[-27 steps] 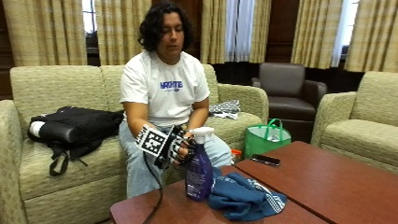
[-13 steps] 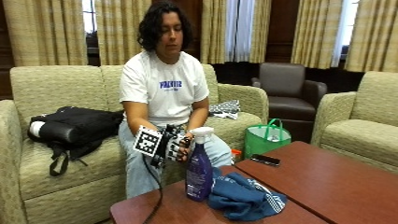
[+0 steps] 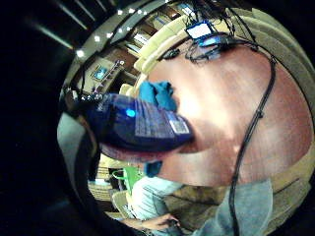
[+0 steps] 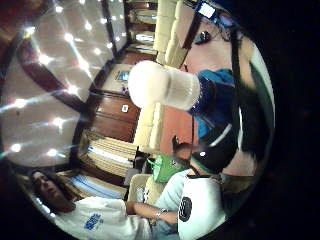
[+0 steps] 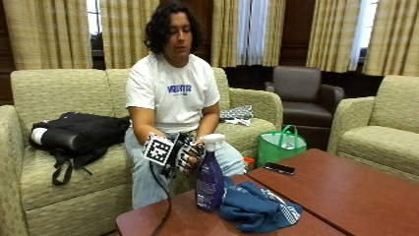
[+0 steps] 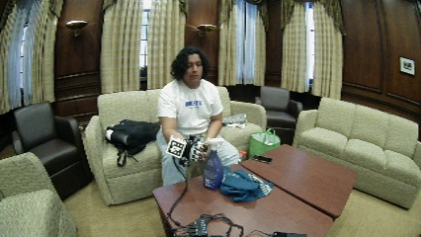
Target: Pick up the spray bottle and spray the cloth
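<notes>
Plainly, a black bag (image 5: pixel 75 135) is lying at the far left on the sofa (image 5: pixel 59 93), and the person sitting beside it is holding the gloved right hand (image 5: pixel 185 156) just beside the neck of the spray bottle (image 5: pixel 209 179); its fingers are curling toward the white trigger head, but I cannot tell whether they are already gripping it or only hovering at it. The bottle is standing upright near the front edge of the bench (image 5: pixel 340 191), a tall purple body showing dark liquid, with a printed label (the palm views are showing it close to the palm). Just to its right, touching or nearly touching its base, the cloth (image 5: pixel 258 209) is lying in a crumpled blue heap with a striped patch. Further right a phone (image 5: pixel 280 168) is resting on the bench, and a green bag (image 5: pixel 280 145) is sitting behind it. As I judge it, a sideways nudge from the closing fingers risks tipping the tall, narrow bottle, and a nozzle pointing away from the cloth risks wetting the wood.
</notes>
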Motion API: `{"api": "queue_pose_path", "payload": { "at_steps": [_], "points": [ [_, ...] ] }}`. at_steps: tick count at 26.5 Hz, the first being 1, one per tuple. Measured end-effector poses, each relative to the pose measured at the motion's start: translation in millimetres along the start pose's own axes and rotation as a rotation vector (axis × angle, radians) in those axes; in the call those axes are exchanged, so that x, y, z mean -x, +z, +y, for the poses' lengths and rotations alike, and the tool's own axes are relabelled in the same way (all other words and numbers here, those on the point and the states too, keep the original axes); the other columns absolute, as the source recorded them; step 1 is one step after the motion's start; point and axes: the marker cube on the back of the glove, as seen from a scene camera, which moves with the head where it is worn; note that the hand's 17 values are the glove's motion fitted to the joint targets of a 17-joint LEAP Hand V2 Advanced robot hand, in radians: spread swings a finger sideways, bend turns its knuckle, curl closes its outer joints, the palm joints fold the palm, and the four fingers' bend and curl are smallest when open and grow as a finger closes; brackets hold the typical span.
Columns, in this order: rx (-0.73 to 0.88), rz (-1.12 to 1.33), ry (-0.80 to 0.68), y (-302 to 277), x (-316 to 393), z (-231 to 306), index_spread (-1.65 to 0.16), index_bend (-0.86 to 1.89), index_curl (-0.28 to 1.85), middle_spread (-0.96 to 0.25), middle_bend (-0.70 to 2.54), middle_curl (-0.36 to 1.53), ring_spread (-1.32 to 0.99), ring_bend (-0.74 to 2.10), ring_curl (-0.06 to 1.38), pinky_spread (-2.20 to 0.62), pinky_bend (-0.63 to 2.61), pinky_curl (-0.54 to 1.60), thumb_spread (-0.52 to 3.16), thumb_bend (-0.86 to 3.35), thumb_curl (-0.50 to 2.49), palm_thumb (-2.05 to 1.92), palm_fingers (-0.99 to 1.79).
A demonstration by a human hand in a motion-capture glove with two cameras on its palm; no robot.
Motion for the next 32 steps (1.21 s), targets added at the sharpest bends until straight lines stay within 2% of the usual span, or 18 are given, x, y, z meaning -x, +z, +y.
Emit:
{"api": "queue_pose_path", "payload": {
  "at_steps": [3, 6, 13, 18, 22, 27, 32],
  "points": [
    [0.062, 0.003, 0.003, -3, -4, 5, -0.27, 0.54, 0.56, -0.24, 0.65, 0.7, -0.23, 0.89, 0.63, -0.19, 0.73, 0.64, 0.34, 0.01, 0.67, 0.99, 1.0],
    [0.057, -0.001, 0.001, -6, -5, 3, -0.28, 0.41, 0.53, -0.24, 0.57, 0.67, -0.22, 0.83, 0.61, -0.21, 0.71, 0.62, 0.37, -0.03, 0.67, 0.96, 0.93],
    [0.065, 0.0, 0.028, -8, -8, -1, -0.32, 0.11, 0.43, -0.21, 0.35, 0.56, -0.2, 0.79, 0.55, -0.22, 0.68, 0.54, 0.66, -0.05, 0.63, 0.84, 0.91],
    [0.059, -0.001, 0.03, -6, -11, -2, -0.35, 0.18, 0.41, -0.18, 0.28, 0.52, -0.19, 0.62, 0.5, -0.12, 0.56, 0.5, 0.81, -0.07, 0.56, 0.72, 0.69],
    [-0.028, -0.001, -0.026, -2, -11, -11, -0.38, 0.15, 0.4, -0.16, 0.23, 0.49, -0.18, 0.52, 0.46, -0.03, 0.49, 0.47, 0.86, -0.09, 0.51, 0.61, 0.54],
    [0.096, -0.007, 0.053, 3, -7, -2, -0.4, 0.15, 0.37, -0.14, 0.19, 0.46, -0.17, 0.46, 0.41, 0.04, 0.41, 0.42, 0.9, -0.06, 0.46, 0.56, 0.51],
    [0.102, -0.042, 0.059, 19, 1, -6, -0.4, 0.13, 0.35, -0.13, 0.18, 0.43, -0.17, 0.44, 0.39, 0.09, 0.39, 0.39, 0.91, -0.04, 0.44, 0.54, 0.52]
  ]
}}
